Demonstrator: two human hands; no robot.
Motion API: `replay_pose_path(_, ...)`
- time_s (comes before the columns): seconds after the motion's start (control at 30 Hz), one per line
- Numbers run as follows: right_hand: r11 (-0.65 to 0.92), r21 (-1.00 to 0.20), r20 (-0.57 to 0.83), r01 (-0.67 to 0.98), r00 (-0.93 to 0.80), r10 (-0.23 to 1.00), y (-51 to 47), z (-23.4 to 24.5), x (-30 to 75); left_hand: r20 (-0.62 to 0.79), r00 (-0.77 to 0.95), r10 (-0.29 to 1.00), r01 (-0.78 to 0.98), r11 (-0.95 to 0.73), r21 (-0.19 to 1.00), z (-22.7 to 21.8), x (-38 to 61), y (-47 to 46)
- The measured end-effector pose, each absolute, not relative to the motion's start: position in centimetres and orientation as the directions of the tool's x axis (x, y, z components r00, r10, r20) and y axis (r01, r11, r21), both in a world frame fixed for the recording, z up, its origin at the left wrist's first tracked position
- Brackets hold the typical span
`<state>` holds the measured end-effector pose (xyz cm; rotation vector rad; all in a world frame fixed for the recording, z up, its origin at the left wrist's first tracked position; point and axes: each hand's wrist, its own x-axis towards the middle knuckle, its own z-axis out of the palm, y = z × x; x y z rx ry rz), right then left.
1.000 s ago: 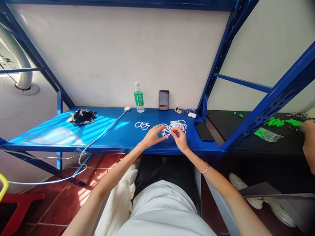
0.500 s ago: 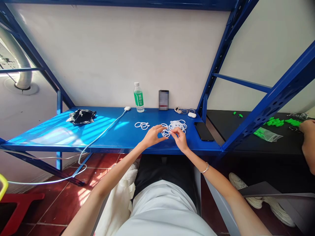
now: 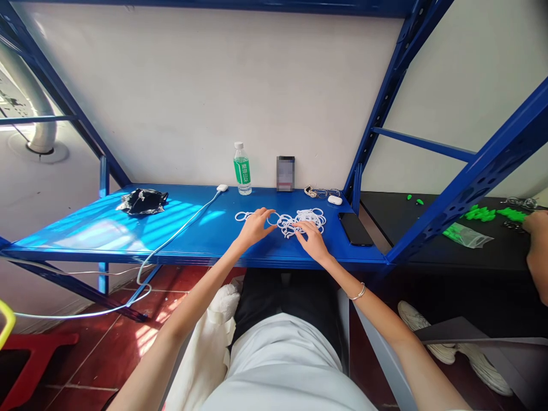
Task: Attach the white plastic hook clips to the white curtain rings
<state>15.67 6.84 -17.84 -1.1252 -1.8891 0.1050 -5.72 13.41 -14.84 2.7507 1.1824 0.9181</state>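
Note:
My left hand [image 3: 256, 226] is over the blue shelf, its thumb and forefinger curved around a white plastic ring [image 3: 273, 218]. Just left of that hand lies another white ring [image 3: 240, 216], with part of what is beside it hidden by my fingers. My right hand [image 3: 312, 240] rests at the near side of a tangled pile of white rings [image 3: 317, 214]. Its thumb and fingers are a little apart, touching the rings at the pile's front left. Whether the ring at my left hand is linked to the pile, I cannot tell.
On the blue shelf [image 3: 192, 240] stand a water bottle [image 3: 242, 171] and a dark box [image 3: 285, 173]. Glasses [image 3: 327, 193], a white earbud case [image 3: 335, 200], a phone [image 3: 355, 229], a black bag [image 3: 143, 202] and a white cable [image 3: 184, 229] lie there. A co-worker's hand [image 3: 537, 228] is near green pieces [image 3: 479, 213].
My left hand has shifted left, away from the pile, and a ring now shows between its thumb and forefinger. My right hand has loosened from its pinch and lies slightly lower left.

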Motion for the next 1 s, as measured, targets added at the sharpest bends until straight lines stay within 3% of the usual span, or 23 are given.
replay_pose_path(0.23,0.545,-0.285,0.610,0.789,-0.289,0.738,7.2,-18.5,15.6,0.436,0.361,0.824,0.860,-0.475,0.187,-16.3,-9.7,17.4)
replay_pose_path(0.47,0.509,-0.276,0.604,0.816,-0.265,0.752,7.2,-18.6,15.7,0.328,0.325,0.887,0.901,-0.396,0.178,-16.9,-10.2,17.8)
replay_pose_path(0.63,0.496,-0.385,0.599,0.779,-0.197,0.776,7.2,-18.5,15.7,0.367,0.343,0.865,0.886,-0.428,0.179,-16.5,-9.3,17.1)
replay_pose_path(0.73,0.502,-0.505,0.610,0.702,-0.121,0.783,7.4,-18.4,15.9,0.431,0.422,0.797,0.806,-0.548,0.225,-16.1,-8.1,16.1)
replay_pose_path(0.87,0.479,-0.754,0.525,0.449,-0.025,0.851,7.8,-18.4,16.1,0.497,0.569,0.655,0.576,-0.749,0.327,-15.6,-5.7,13.9)
replay_pose_path(1.0,0.385,-0.914,0.386,0.131,-0.018,0.922,7.9,-18.7,15.6,0.487,0.644,0.590,0.404,-0.803,0.438,-16.1,-3.7,11.9)
